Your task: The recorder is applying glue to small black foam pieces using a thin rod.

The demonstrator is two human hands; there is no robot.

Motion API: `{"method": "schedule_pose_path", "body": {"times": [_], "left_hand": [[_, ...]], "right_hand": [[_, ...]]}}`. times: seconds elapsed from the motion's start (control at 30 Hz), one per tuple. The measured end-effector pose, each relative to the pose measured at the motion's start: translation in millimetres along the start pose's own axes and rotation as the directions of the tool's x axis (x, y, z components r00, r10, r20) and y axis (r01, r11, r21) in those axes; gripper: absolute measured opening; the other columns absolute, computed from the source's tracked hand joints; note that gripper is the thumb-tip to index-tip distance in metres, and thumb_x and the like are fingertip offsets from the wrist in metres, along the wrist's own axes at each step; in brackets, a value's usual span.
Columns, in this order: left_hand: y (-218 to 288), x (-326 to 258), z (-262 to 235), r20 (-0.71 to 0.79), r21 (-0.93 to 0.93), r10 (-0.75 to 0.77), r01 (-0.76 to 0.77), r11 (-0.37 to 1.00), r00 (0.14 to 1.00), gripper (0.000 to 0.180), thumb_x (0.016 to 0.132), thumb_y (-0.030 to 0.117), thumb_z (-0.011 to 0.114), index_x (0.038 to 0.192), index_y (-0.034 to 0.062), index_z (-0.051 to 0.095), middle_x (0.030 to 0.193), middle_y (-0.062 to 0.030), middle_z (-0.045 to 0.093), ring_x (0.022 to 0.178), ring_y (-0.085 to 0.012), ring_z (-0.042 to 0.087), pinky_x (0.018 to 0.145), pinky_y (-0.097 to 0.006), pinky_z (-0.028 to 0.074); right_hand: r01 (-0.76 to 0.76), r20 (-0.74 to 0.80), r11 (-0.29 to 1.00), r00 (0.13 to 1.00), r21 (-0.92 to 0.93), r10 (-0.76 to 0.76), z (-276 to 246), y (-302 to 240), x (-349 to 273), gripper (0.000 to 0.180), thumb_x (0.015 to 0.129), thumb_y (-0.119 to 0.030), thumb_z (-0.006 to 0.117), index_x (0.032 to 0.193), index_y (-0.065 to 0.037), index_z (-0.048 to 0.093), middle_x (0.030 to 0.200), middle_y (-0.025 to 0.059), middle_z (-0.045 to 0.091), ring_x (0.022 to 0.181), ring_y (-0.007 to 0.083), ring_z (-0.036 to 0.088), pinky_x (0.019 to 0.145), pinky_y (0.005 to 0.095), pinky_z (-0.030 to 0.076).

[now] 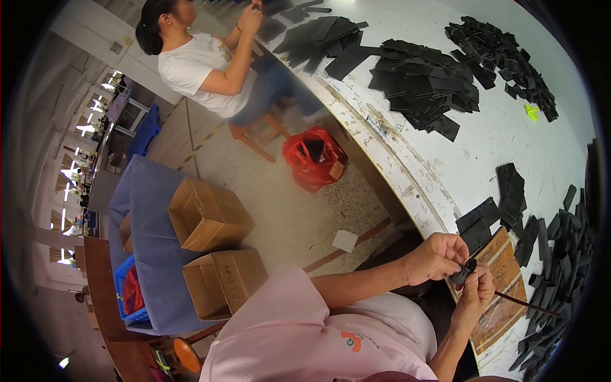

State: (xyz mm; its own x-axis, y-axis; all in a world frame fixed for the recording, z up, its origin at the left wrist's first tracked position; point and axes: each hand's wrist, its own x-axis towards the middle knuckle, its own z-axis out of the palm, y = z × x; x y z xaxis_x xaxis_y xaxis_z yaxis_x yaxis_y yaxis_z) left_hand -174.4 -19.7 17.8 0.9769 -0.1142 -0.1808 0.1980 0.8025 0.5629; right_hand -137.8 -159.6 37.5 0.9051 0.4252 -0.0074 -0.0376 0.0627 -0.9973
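Above the table's near edge, my left hand and my right hand meet, fingers closed on a small black piece that looks like folded cloth. Its exact shape is partly covered by my fingers. A thin dark rod runs out from beside my right hand toward the lower right; whether I grip it cannot be made out. Under and beside my hands lies a worn wooden board. Flat black pieces rest just past the board.
The white table carries large heaps of black pieces and a long pile of narrow black strips at right. A yellow-green scrap lies far right. Left are open cardboard boxes, a red bag and a seated person.
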Motion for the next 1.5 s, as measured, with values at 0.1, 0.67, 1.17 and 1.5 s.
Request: {"method": "schedule_pose_path", "body": {"times": [0.1, 0.67, 1.17, 1.5], "left_hand": [[-1, -4, 0, 0.108, -0.194, -0.099, 0.118, 0.974, 0.989, 0.023, 0.070, -0.006, 0.053, 0.090, 0.0030, 0.048, 0.074, -0.0032, 0.054, 0.046, -0.0018, 0.040, 0.035, -0.015, 0.026], [20, -8, 12, 0.431, -0.329, -0.213, 0.373, 0.868, 0.877, 0.033, 0.071, -0.007, 0.046, 0.104, -0.0036, 0.046, 0.078, -0.0046, 0.053, 0.032, 0.0002, 0.032, 0.028, -0.015, 0.021], [80, 47, -127, 0.124, 0.992, 0.888, -0.091, -0.093, 0.442, 0.018, 0.076, 0.000, 0.048, 0.093, 0.0021, 0.053, 0.066, -0.0174, 0.055, 0.056, -0.0327, 0.054, 0.050, -0.037, 0.042], [77, 50, -129, 0.111, 0.993, 0.918, -0.079, -0.087, 0.381, 0.017, 0.074, -0.004, 0.050, 0.091, 0.0001, 0.054, 0.068, -0.0112, 0.056, 0.043, -0.0190, 0.048, 0.041, -0.029, 0.037]], "right_hand": [[-0.109, 0.035, 0.977, 0.994, 0.185, 0.104, -1, 1, -1, 0.023, 0.080, -0.021, 0.058, 0.071, -0.004, 0.046, 0.073, 0.0006, 0.044, 0.057, 0.0055, 0.040, 0.049, 0.0183, 0.032], [-0.246, 0.119, 0.925, 0.968, 0.289, 0.221, -14, 29, -6, 0.023, 0.081, -0.015, 0.056, 0.099, -0.002, 0.049, 0.085, 0.0056, 0.056, 0.079, 0.0116, 0.054, 0.070, 0.0236, 0.045], [0.243, 0.114, 0.521, 0.957, -0.818, -0.267, -29, 46, 12, 0.014, 0.084, -0.008, 0.047, 0.074, 0.001, 0.044, 0.067, 0.0111, 0.044, 0.058, 0.0239, 0.042, 0.054, 0.0311, 0.035], [0.205, 0.136, 0.479, 0.975, -0.853, -0.174, -31, 51, 17, 0.014, 0.084, -0.006, 0.046, 0.074, 0.004, 0.044, 0.069, 0.0140, 0.044, 0.062, 0.0278, 0.044, 0.056, 0.0355, 0.035]]}}
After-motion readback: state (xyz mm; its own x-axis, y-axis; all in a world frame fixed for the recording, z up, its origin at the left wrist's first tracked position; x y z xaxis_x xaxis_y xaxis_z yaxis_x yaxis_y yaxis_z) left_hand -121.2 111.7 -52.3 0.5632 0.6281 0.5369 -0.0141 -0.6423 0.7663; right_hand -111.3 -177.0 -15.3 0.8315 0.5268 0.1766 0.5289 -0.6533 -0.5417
